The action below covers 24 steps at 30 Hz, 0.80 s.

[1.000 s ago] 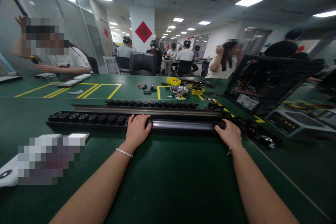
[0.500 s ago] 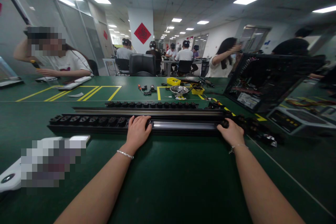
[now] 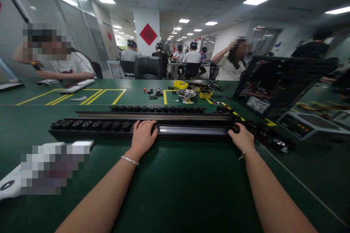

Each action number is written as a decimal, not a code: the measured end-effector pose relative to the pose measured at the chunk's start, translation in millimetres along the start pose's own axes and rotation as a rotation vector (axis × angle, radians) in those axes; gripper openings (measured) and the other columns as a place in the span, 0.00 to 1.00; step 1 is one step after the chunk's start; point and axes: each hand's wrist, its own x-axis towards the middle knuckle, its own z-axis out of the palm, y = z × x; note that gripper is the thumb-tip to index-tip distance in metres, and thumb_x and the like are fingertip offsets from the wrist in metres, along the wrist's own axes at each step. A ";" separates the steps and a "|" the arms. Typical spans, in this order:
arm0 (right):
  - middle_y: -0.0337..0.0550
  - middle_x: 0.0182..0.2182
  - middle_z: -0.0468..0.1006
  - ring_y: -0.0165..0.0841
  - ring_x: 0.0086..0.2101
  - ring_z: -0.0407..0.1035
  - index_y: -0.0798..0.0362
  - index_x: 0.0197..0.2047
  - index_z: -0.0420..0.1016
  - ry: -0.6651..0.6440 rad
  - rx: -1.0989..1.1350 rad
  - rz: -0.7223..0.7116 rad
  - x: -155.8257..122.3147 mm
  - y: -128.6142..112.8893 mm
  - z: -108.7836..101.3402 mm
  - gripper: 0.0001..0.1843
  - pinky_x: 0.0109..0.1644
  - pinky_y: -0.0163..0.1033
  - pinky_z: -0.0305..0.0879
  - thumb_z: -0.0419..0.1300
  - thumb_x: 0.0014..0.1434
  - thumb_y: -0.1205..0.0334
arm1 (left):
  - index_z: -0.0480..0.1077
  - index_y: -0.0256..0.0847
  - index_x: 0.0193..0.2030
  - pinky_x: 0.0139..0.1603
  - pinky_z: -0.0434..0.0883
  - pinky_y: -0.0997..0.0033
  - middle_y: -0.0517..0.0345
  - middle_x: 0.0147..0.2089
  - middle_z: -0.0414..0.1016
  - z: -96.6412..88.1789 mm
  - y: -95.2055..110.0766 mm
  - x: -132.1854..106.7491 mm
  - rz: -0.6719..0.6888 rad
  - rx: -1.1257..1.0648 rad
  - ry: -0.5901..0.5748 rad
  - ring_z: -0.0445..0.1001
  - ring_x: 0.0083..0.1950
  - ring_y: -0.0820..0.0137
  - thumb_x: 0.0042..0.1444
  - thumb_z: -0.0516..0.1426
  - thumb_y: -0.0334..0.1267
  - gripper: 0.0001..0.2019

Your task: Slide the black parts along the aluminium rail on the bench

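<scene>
A long black rail [image 3: 191, 138] lies crosswise in front of me, with a shiny metal strip [image 3: 191, 130] showing along its right part. Several black blocks [image 3: 90, 125] sit in a row in its left part. At the end of that row, my left hand [image 3: 144, 134] rests with its fingers curled over a black block, mostly hidden beneath them. Near the rail's right end, my right hand [image 3: 242, 137] has thumb and fingers closed round another small black block [image 3: 234, 129]. Behind lie a second rail [image 3: 155, 115] and another row of black blocks [image 3: 158, 109].
A black open-sided case [image 3: 279, 83] and a grey boxed device [image 3: 308, 125] stand at right. Loose dark parts [image 3: 269, 134] lie beside the rail's end. A metal bowl [image 3: 186, 94], yellow bins [image 3: 180, 84] and tools [image 3: 153, 93] lie farther back. A white object [image 3: 16, 182] is at left.
My right hand has shifted very slightly right at the rail's end. My left hand stays in place. At the far right side, a co-worker has raised an arm to the head.
</scene>
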 end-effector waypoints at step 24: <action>0.50 0.43 0.75 0.41 0.43 0.70 0.52 0.56 0.67 -0.009 0.114 0.139 0.4 -1.3 -7.2 0.28 0.51 0.45 0.63 0.55 0.50 0.59 | 0.68 0.44 0.50 0.64 0.50 0.53 0.53 0.49 0.75 3.2 -2.0 -0.6 0.007 0.008 0.017 0.69 0.54 0.63 0.57 0.50 0.41 0.15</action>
